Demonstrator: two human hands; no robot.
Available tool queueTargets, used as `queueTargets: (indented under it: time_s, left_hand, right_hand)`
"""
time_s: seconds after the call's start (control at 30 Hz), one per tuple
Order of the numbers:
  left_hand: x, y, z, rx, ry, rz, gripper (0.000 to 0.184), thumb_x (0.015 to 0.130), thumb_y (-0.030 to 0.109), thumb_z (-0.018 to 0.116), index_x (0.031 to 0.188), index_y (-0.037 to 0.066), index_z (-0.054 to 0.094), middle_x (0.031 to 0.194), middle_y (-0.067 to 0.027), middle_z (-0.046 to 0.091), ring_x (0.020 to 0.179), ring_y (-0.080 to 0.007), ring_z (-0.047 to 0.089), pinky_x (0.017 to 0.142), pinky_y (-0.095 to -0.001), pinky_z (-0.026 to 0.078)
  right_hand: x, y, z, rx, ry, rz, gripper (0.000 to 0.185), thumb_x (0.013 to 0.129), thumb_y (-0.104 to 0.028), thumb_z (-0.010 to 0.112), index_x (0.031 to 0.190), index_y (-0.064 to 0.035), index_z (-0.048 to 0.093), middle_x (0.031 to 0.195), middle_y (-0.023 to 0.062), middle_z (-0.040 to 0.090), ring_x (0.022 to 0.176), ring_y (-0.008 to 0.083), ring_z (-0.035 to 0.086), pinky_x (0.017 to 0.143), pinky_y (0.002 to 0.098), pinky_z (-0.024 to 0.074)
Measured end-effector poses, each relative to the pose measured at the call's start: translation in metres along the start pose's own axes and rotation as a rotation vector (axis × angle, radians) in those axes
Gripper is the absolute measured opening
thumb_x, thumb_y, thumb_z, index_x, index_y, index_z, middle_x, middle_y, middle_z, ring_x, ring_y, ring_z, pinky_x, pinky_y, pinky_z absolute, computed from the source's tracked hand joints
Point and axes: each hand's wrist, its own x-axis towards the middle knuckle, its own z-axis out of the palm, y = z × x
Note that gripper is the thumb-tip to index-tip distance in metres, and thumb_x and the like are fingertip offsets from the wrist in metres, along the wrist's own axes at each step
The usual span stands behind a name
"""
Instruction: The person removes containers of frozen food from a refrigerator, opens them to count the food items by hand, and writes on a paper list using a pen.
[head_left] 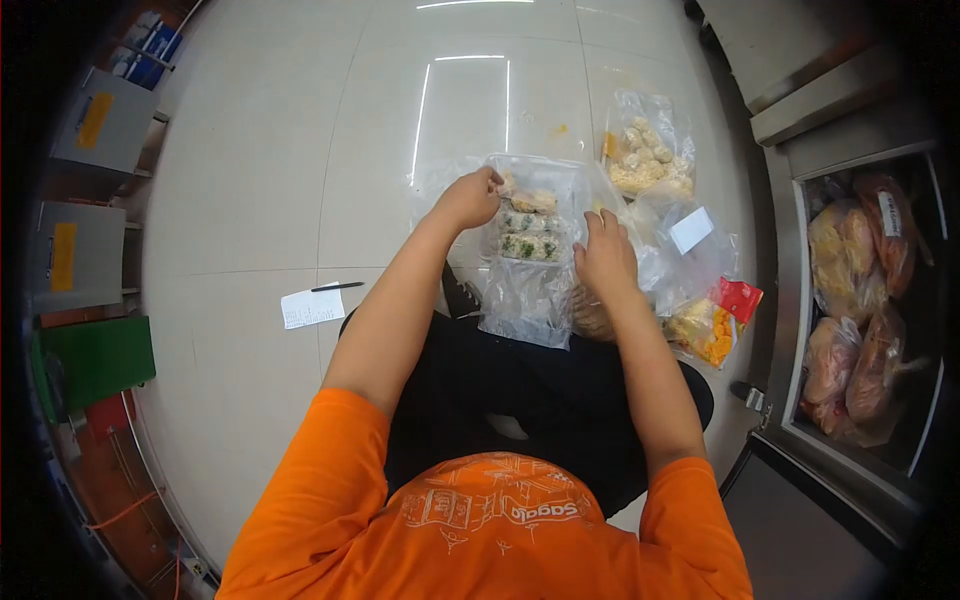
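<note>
"Where was our clear bag (525, 298)?"

"On the tiled floor (250, 170), with food rolls (530, 222), between our left grip (472, 198) and right grip (607, 250); whether either pinched plastic, we couldn't tell."

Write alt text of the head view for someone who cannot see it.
A person's left hand and right hand are at either side of a clear plastic bag of food pieces on a tiled floor. More bagged food lies to the right, near an open compartment; a pen and paper slip lie left.
</note>
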Motion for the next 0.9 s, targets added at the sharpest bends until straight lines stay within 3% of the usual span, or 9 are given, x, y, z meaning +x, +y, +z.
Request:
queueTargets:
  time_s: [0.1, 0.2, 0.3, 0.5, 0.7, 0.8, 0.9]
  left_hand:
    - [0.016, 0.001, 0.020, -0.342, 0.040, -0.272, 0.045, 0.086, 0.017, 0.069, 0.128, 0.004, 0.059, 0.105, -0.0105, 0.072, 0.087, -0.0214, 0.069, 0.083, -0.0353, 0.053]
    - [0.010, 0.032, -0.002, -0.619, 0.001, -0.403, 0.040, 0.089, 0.018, 0.069, 0.126, 0.005, 0.063, 0.102, -0.0051, 0.071, 0.082, -0.0149, 0.066, 0.081, -0.0303, 0.051]
    - [0.016, 0.028, -0.016, -0.794, -0.101, -0.341, 0.048, 0.090, 0.014, 0.067, 0.136, 0.004, 0.060, 0.116, -0.0073, 0.071, 0.094, -0.0176, 0.067, 0.086, -0.0306, 0.050]
    - [0.013, 0.025, -0.011, -1.086, 0.002, -0.249, 0.063, 0.091, 0.010, 0.065, 0.152, 0.004, 0.049, 0.148, -0.0124, 0.057, 0.123, -0.0206, 0.060, 0.102, -0.0318, 0.045]
    - [0.009, 0.039, -0.009, -0.637, 0.161, -0.231, 0.067, 0.089, 0.013, 0.071, 0.152, 0.008, 0.049, 0.143, -0.0143, 0.061, 0.122, -0.0252, 0.062, 0.105, -0.0374, 0.048]
    - [0.012, 0.014, 0.000, -0.105, 0.374, 0.053, 0.064, 0.088, 0.016, 0.075, 0.147, 0.007, 0.055, 0.139, -0.0170, 0.062, 0.120, -0.0265, 0.063, 0.100, -0.0391, 0.052]
    - [0.008, 0.023, -0.003, -0.172, 0.373, -0.011, 0.058, 0.085, 0.025, 0.080, 0.136, 0.005, 0.062, 0.129, -0.0166, 0.066, 0.113, -0.0265, 0.065, 0.095, -0.0402, 0.053]
  right_hand:
    - [0.010, 0.000, -0.012, 0.058, -0.140, -0.072, 0.060, 0.081, -0.023, 0.080, 0.134, -0.0055, 0.057, 0.126, 0.0171, 0.062, 0.118, 0.0360, 0.058, 0.091, 0.0467, 0.0515]
    - [0.013, -0.001, 0.005, -0.021, -0.128, -0.087, 0.055, 0.081, -0.025, 0.081, 0.128, -0.0070, 0.060, 0.115, 0.0123, 0.066, 0.113, 0.0340, 0.061, 0.088, 0.0466, 0.0506]
    - [0.029, -0.002, 0.010, 0.031, -0.167, 0.013, 0.043, 0.082, -0.018, 0.078, 0.121, -0.0075, 0.062, 0.108, 0.0135, 0.068, 0.106, 0.0349, 0.064, 0.086, 0.0473, 0.0515]
    - [0.033, 0.010, -0.001, 0.192, -0.043, 0.192, 0.032, 0.082, -0.004, 0.067, 0.113, -0.0086, 0.062, 0.090, 0.0143, 0.070, 0.088, 0.0369, 0.069, 0.075, 0.0484, 0.0532]
    - [0.034, 0.014, -0.008, 0.194, -0.060, 0.278, 0.032, 0.081, -0.006, 0.066, 0.113, -0.0084, 0.062, 0.084, 0.0127, 0.071, 0.083, 0.0370, 0.070, 0.074, 0.0486, 0.0539]
    - [0.033, 0.016, -0.005, 0.234, -0.060, 0.291, 0.034, 0.082, -0.009, 0.066, 0.116, -0.0065, 0.066, 0.087, 0.0131, 0.071, 0.085, 0.0366, 0.070, 0.076, 0.0480, 0.0545]
    - [0.031, 0.015, -0.002, 0.222, -0.048, 0.278, 0.033, 0.084, -0.012, 0.065, 0.116, -0.0039, 0.070, 0.094, 0.0143, 0.071, 0.088, 0.0363, 0.070, 0.079, 0.0472, 0.0547]
